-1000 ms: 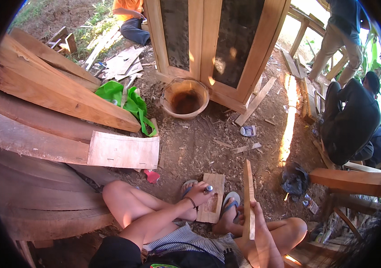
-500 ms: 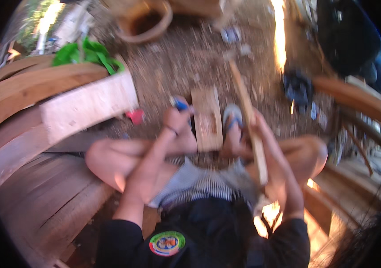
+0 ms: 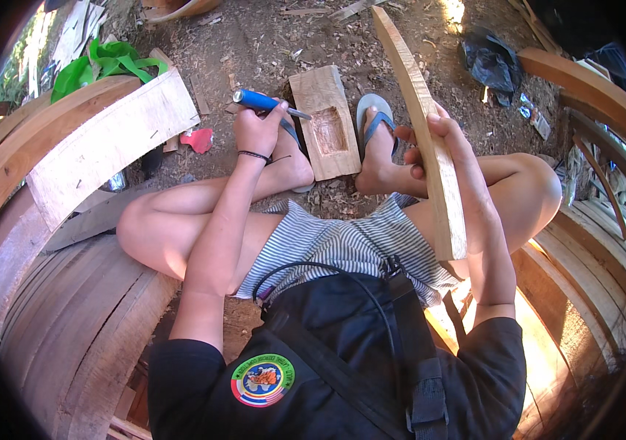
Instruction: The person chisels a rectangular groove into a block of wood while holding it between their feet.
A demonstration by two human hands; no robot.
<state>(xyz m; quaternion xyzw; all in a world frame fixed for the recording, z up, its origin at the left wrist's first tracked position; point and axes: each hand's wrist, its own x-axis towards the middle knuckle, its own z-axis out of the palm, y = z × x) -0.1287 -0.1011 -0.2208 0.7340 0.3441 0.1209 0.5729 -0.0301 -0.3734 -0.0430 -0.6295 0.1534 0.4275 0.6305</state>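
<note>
My left hand (image 3: 258,136) is closed round the blue handle of a chisel (image 3: 256,100). Its metal blade points right, with the tip over the upper left part of a hollow cut in a pale wooden block (image 3: 311,86). The block lies on the ground between my feet, and whether the tip touches it I cannot tell. In my right hand (image 3: 445,139) is a long flat piece of wood (image 3: 443,191), gripped near its middle, thumb on one side and fingers on the other. One end reaches up past the block; the other hangs over my right thigh.
Curved boards are stacked on the left, with a pale plank (image 3: 122,139) and green cloth (image 3: 107,66) on top. A red scrap (image 3: 197,140) and wood chips litter the dirt. More timber (image 3: 584,81) and a black plastic bag (image 3: 490,66) are on the right.
The long piece of wood has come up closer to the view in my right hand. The chisel has turned so its blade points over the block. The whole view has shifted and sharpened.
</note>
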